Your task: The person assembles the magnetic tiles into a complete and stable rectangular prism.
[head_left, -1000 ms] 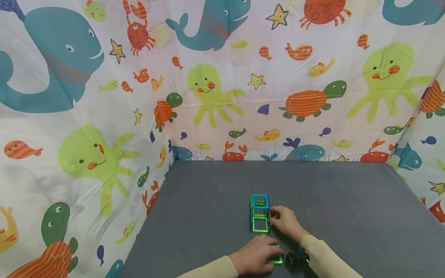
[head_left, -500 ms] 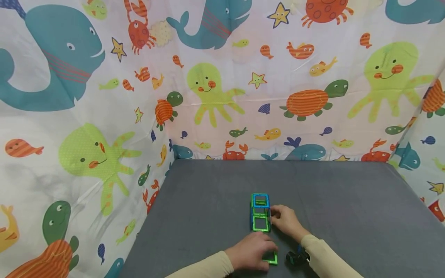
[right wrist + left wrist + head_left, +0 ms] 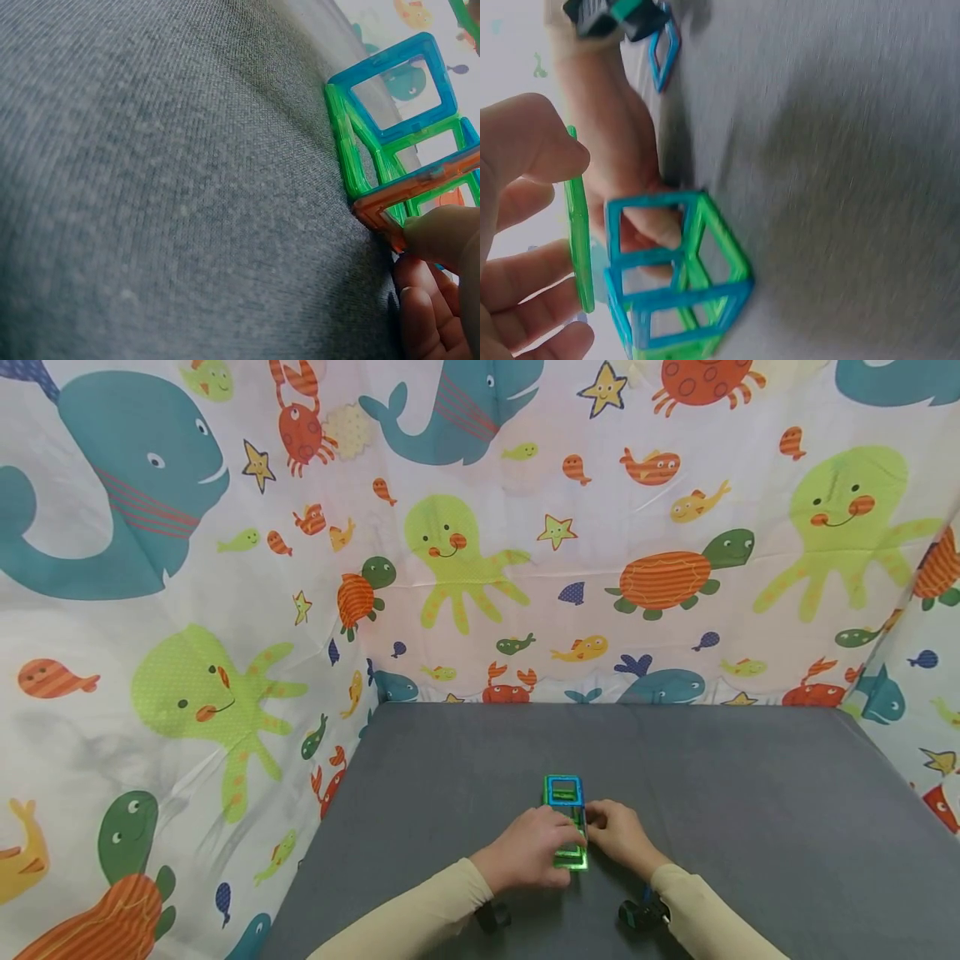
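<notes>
A small open structure of magnetic tiles [image 3: 690, 294], with blue and green square frames, stands on the grey table. My left hand [image 3: 528, 850] pinches a green square magnetic tile [image 3: 577, 225] between thumb and fingers. In the left wrist view that tile is seen edge-on, apart from the structure. On the structure's right side, my right hand [image 3: 621, 837] grips its edge. In the right wrist view the thumb presses an orange-edged tile [image 3: 427, 180] low on the structure. My left hand partly hides the structure's near end in the head view.
A blue tile frame [image 3: 664, 56] is by the right wrist in the left wrist view. Black wrist cameras [image 3: 642, 913] hang below both wrists. Behind the grey tabletop [image 3: 450, 752] rises a curtain [image 3: 480, 668] printed with sea animals.
My left hand has picked up the green magnetic tile from the table's near part and carried it forward to the structure. The right hand has stayed on the structure's side.
</notes>
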Demonstrator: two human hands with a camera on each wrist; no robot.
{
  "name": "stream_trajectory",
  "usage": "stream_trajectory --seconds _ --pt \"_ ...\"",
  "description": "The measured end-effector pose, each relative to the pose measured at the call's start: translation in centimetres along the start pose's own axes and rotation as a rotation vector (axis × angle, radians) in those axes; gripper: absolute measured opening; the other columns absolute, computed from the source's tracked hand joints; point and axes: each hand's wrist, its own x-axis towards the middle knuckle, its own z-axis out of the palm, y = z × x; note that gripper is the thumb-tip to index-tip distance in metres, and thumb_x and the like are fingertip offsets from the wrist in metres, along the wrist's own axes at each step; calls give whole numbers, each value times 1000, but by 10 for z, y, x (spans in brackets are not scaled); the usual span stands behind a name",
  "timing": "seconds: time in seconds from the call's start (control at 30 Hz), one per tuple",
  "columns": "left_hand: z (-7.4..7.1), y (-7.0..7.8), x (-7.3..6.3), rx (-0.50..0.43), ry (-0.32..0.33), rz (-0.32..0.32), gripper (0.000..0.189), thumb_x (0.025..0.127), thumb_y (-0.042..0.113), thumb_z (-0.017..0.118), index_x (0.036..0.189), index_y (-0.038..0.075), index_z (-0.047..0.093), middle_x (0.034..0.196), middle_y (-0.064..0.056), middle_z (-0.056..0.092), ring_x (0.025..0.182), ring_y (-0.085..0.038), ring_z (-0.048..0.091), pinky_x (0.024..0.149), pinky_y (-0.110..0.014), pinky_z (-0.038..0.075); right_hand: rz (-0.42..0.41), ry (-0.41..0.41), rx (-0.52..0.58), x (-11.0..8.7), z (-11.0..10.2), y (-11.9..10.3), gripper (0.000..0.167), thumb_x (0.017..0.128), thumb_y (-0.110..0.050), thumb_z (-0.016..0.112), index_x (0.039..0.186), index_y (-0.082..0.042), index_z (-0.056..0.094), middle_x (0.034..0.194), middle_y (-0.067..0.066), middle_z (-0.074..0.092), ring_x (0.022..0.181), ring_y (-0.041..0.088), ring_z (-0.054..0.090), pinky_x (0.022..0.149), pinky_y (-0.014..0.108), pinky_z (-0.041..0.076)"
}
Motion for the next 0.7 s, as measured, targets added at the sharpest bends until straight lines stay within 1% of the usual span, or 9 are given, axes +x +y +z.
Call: stream_trajectory --seconds 0.17,0.37,0.47,0.6,0.7 --pt "1 -12 10 28 -6 -11 39 76 28 80 115 27 75 109 9 73 90 -10 63 69 -19 40 -5 -7 -3 0 -1 0 18 84 -8 79 102 -7 77 90 2 69 72 9 61 64 25 49" --pt "8 -18 17 66 -19 -15 38 78 31 80 115 29 74 110 11 72 90 -9 61 68 -19 37 8 -10 -2 -1 -1 0 18 89 -15 78 105 -8 77 93 3 71 74 7 63 66 25 52" --pt "10 -20 19 82 -13 -15 37 78 33 79 115 29 74 110 12 73 93 -10 63 69 -20 39 1 -5 -1 -1 0 0 17 89 -13 77 105 -8 77 93 3 71 74 7 64 67 25 53" --pt "13 -24 21 90 -1 -23 35 78 34 80 113 29 74 110 11 73 95 -10 64 73 -22 44 -1 3 -4 0 0 0 18 85 -7 77 103 -7 77 90 3 71 73 8 63 66 25 52" --pt "14 -26 21 94 3 -35 34 79 34 80 112 29 75 110 11 73 94 -10 63 74 -23 45 -3 4 -10 0 -1 -1 19 83 -7 78 102 -8 77 89 2 70 73 9 63 65 24 51"
